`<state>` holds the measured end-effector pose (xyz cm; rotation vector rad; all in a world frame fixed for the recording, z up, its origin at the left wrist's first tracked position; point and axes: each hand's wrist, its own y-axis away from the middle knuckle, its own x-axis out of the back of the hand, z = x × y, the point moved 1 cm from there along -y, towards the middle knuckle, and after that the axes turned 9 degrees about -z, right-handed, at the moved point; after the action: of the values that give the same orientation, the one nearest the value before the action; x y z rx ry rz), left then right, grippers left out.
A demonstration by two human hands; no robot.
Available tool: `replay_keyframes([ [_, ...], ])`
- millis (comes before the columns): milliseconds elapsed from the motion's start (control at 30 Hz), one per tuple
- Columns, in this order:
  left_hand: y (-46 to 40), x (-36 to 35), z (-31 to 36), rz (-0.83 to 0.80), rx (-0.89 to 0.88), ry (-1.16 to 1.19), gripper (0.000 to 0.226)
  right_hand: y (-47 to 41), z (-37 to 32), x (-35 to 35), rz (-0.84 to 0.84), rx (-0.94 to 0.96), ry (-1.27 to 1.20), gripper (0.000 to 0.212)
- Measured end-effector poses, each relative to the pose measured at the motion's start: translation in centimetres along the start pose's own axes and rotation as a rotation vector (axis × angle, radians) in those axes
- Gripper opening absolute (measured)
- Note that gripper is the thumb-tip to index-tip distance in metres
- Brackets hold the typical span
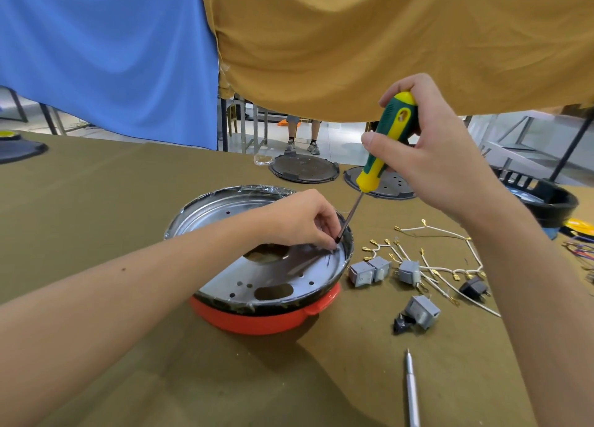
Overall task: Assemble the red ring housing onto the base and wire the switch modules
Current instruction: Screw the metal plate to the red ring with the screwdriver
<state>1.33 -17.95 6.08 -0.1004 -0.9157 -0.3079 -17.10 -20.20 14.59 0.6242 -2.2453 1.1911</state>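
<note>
Both hands work mid-frame over my olive-clothed table [96,185]: right hand [427,150] gripping the screwdriver [387,140], left hand [302,221] pinching at its tip, blue and mustard drapes behind.

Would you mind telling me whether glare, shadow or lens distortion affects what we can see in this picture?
Head view: glare and reflections streak the metal plate, blurring the spot where the screwdriver tip meets the left hand; the left arm casts a soft shadow on the table; wide-angle distortion bends the table edge; the switches stay sharp.
</note>
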Motion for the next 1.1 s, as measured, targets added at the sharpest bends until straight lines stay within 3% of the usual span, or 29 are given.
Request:
replay_keyframes([
  [1100,-0.21,0.12,0.55,-0.054,0.034,0.001,0.015,0.01,-0.18,0.38,-0.020,-0.005,-0.001,0.036],
])
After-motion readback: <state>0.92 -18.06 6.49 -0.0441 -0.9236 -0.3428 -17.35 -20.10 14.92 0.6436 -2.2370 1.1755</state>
